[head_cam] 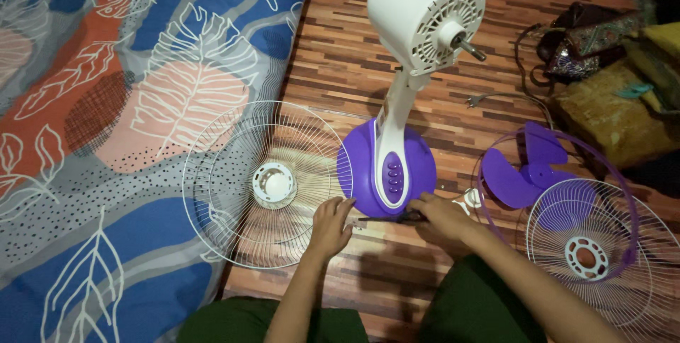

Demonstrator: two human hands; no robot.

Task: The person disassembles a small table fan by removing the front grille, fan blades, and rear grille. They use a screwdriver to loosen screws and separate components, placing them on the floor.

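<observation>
both hands rest at the purple fan base (365, 173), the left hand (330, 226) loosely curled on the floor, the right hand (439, 217) pinching a dark slim tool (386, 220).

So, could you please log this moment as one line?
left hand: by fan base | right hand: on dark tool | grilles, blade: on floor

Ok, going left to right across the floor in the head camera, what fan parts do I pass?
White wire grille → purple fan base with the white motor head → purple blade → second white grille.
</observation>
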